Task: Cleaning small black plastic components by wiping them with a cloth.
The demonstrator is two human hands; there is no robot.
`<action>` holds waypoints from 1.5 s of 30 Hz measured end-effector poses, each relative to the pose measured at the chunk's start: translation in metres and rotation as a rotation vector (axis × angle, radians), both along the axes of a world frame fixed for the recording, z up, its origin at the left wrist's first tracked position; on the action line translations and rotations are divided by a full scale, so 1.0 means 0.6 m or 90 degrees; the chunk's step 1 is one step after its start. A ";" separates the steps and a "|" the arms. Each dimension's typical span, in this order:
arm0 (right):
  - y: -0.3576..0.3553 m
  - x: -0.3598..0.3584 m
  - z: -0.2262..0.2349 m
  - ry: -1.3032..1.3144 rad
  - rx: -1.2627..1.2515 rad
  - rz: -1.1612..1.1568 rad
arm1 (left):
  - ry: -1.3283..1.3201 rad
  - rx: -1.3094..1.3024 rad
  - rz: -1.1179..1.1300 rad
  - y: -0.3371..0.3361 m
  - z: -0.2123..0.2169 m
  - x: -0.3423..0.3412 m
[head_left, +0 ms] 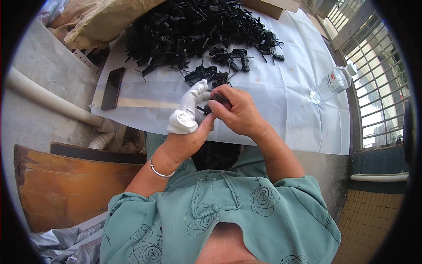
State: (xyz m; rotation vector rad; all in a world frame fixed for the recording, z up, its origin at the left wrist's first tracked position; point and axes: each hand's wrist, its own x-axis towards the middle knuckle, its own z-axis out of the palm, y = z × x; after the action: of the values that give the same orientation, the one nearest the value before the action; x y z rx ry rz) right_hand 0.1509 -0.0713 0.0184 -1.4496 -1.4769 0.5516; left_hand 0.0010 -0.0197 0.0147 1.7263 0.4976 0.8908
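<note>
While I watched through the head camera, both hands met just above the near edge of the tabletop (pixel 281 110), which was covered by a white sheet. My left hand (pixel 187 132), its fingers wrapped in white cloth (pixel 187 112), was closed against a small black plastic piece (pixel 215 100), and my right hand (pixel 237 112) pinched the same piece from the other side with curled fingers. How the piece sat between the fingertips I could not tell; it was mostly hidden. To my mind, this fitting goes best with a short, firm grip close to the joint, the cloth taking the pressure of the hard edges.

Farther back lay a big heap of black clips (pixel 198 31), thin, angular and glossy, with a few strays (pixel 206 75) scattered just ahead of my hands. A dark, flat phone (pixel 112 88) lay at the sheet's left side, and a clear plastic bottle (pixel 332 83) lay on its side to the right. A thin metal bangle (pixel 159 171) circled my left wrist.
</note>
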 end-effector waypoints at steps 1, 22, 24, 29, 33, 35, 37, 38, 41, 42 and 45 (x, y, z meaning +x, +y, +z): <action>-0.005 0.004 0.004 0.039 0.010 0.012 | -0.001 0.000 0.000 0.007 0.001 -0.008; -0.004 -0.028 0.002 0.030 0.047 -0.095 | -0.043 -0.295 -0.158 0.016 -0.018 -0.028; -0.023 -0.026 0.019 -0.069 0.083 0.049 | -0.089 -0.301 -0.035 0.012 -0.013 -0.020; -0.018 -0.049 -0.004 -0.067 0.143 -0.095 | -0.057 -0.330 -0.111 0.010 -0.021 -0.022; -0.014 -0.026 -0.012 0.101 -0.017 -0.032 | -0.004 -0.268 -0.138 0.006 -0.016 -0.027; -0.020 -0.026 -0.011 0.083 -0.010 -0.006 | 0.022 -0.212 -0.098 0.012 -0.024 -0.029; -0.024 -0.027 -0.012 0.065 -0.001 0.015 | 0.049 -0.156 -0.064 0.011 -0.025 -0.028; -0.024 -0.028 -0.014 0.011 -0.020 0.033 | 0.054 -0.146 -0.030 0.007 -0.024 -0.027; -0.021 -0.033 -0.019 0.003 -0.090 0.032 | 0.059 -0.039 0.023 0.007 -0.031 -0.024; -0.020 -0.035 -0.021 0.049 -0.140 0.017 | 0.058 0.057 0.043 0.006 -0.033 -0.022; -0.006 -0.045 -0.059 0.180 -0.094 -0.003 | 0.061 0.246 0.105 0.012 -0.033 -0.012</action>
State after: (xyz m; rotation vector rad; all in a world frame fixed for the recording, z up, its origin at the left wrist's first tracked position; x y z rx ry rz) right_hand 0.1242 -0.0751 -0.0169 -1.4202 -1.2300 0.8418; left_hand -0.0064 -0.0128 -0.0048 2.1092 0.5641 1.0786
